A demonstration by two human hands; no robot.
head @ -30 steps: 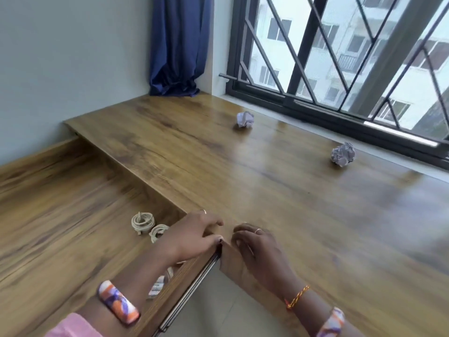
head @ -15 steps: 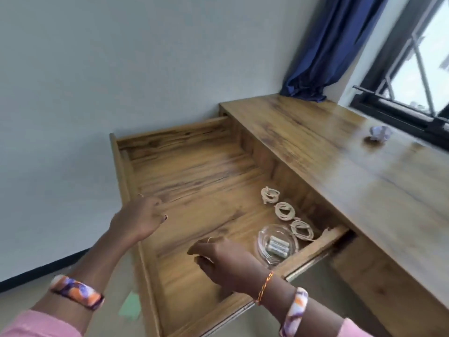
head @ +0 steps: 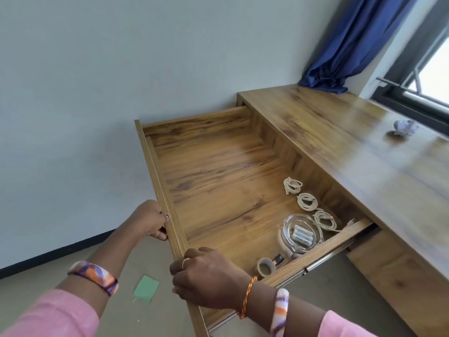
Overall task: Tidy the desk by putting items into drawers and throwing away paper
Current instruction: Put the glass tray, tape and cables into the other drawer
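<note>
The wide wooden drawer [head: 155,166] stands pulled far out from under the desk [head: 364,154]. My left hand [head: 151,221] grips its front panel, fingers curled under the edge. My right hand [head: 206,278] clasps the same panel nearer to me. Inside lie three coiled white cables [head: 307,201], a clear glass dish [head: 302,232] with batteries, a roll of tape [head: 266,266] and a small black item [head: 279,259]. A crumpled paper ball [head: 405,127] rests on the desk top by the window.
A green slip of paper [head: 146,288] lies on the grey floor below the drawer. A blue curtain [head: 349,45] hangs at the far desk corner beside the dark window frame [head: 418,103]. A pale wall is on the left.
The view swung left from the desk top to the drawer. Both hands went from the drawer's corner to its front panel and closed on it; the drawer now shows further out.
</note>
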